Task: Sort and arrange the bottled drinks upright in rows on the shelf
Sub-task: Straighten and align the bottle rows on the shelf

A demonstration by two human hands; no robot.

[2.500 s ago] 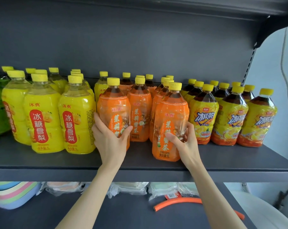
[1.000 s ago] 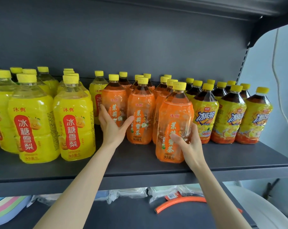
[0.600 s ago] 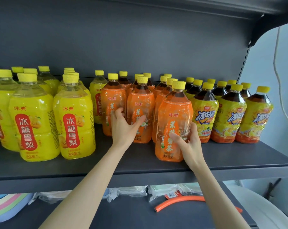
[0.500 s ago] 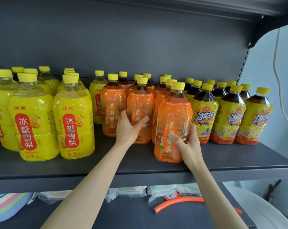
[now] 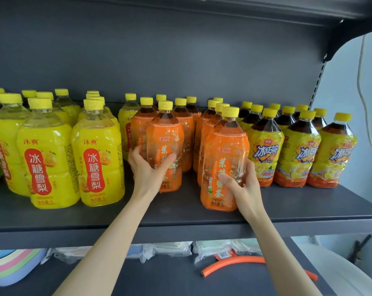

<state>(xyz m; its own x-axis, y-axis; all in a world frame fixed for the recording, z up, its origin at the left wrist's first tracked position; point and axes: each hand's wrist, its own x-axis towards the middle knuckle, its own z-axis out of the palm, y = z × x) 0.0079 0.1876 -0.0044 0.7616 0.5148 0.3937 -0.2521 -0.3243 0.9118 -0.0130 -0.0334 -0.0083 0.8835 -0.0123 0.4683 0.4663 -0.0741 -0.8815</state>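
Both hands are curled round orange bottles. The right hand (image 5: 244,186) wraps the lower body of the front bottle (image 5: 223,150), with its thumb laid across the label and its fingers out of sight round the right side. The left hand (image 5: 147,169) wraps the second bottle (image 5: 166,137) from the left, thumb across the front. Both bottles stand upright on the shelf (image 5: 180,216), long axes vertical and caps up, so neither needs righting; the question is only depth and spacing. The front bottle sits nearest the shelf's front edge, clearly forward of the orange rows (image 5: 208,129), which lie directly behind it and a little to its left. The second bottle stands further back, just in front of the left orange row, with a bare gap of shelf between the two held bottles. To the left are the yellow bottles (image 5: 97,159), their front pair about level with the front bottle. To the right, the tea bottles (image 5: 264,146) stand further back. The coming move looks like a slide along the shelf rather than a lift. Either the right hand pushes its bottle straight back toward its row, or the left hand draws its bottle forward to match. Each hand is already on the bottle it is nearer to, so neither needs to cross over.
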